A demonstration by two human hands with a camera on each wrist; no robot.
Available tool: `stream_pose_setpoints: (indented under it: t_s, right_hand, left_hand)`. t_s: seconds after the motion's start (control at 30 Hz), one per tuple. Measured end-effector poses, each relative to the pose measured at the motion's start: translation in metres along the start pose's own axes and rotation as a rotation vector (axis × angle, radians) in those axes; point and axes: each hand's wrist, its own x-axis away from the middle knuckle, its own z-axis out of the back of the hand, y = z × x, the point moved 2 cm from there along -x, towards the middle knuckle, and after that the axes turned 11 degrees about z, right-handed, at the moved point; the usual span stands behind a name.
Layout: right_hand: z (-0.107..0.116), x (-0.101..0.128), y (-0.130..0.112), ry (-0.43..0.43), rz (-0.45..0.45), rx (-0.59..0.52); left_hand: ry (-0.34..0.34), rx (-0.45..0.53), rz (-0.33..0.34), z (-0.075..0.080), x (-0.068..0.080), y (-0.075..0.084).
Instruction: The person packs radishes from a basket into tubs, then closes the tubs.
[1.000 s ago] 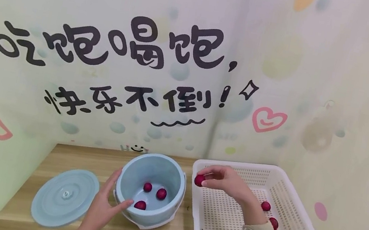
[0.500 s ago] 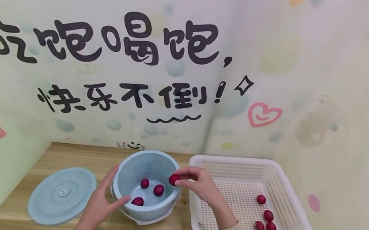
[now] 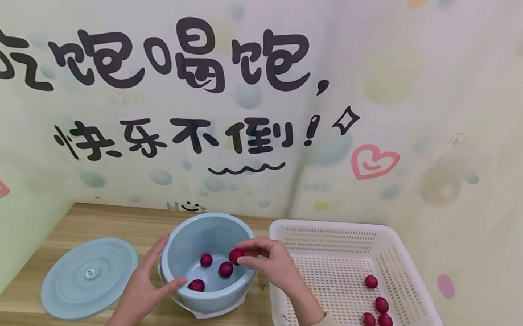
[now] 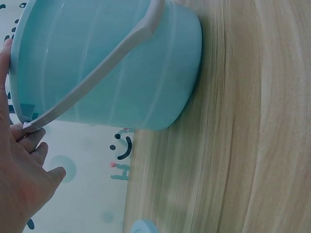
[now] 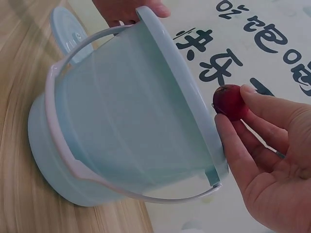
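Note:
A light blue bucket [image 3: 209, 229] with a pale handle [image 5: 60, 138] stands on the wooden table. Three dark red radishes [image 3: 225, 269] lie on its bottom. My left hand [image 3: 142, 287] holds the bucket at its left side, thumb over the front rim and forefinger along the left rim; its other fingers are loosely bent in the left wrist view. Over the bucket's right rim, my right hand [image 3: 272, 266] pinches another radish [image 5: 229, 103] between thumb and fingertips. The right wrist view puts that radish close by the rim, its stem end showing.
A white perforated basket [image 3: 324, 283] sits to the right of the bucket, several radishes [image 3: 381, 305] at its right end. Left of the bucket lies a round blue lid [image 3: 89, 277] with a small knob. A printed curtain-like wall [image 3: 245, 195] stands behind the table.
My right hand has carried the radish left, from over the basket to over the bucket's right rim, then slightly further inward. My left hand keeps its place on the bucket.

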Motion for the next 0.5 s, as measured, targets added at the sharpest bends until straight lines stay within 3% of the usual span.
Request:
stream_pose_setpoints:
  t_s: [0.27,0.5]
  right_hand:
    - [0.008,0.006,-0.001,0.002,-0.002,0.015]
    - [0.034,0.015,0.001,0.056,-0.033,0.032]
  left_hand:
    - [0.004,-0.006,-0.006,0.000,0.000,0.000]
    - [-0.001,0.002,-0.008,0.000,0.001,0.001]
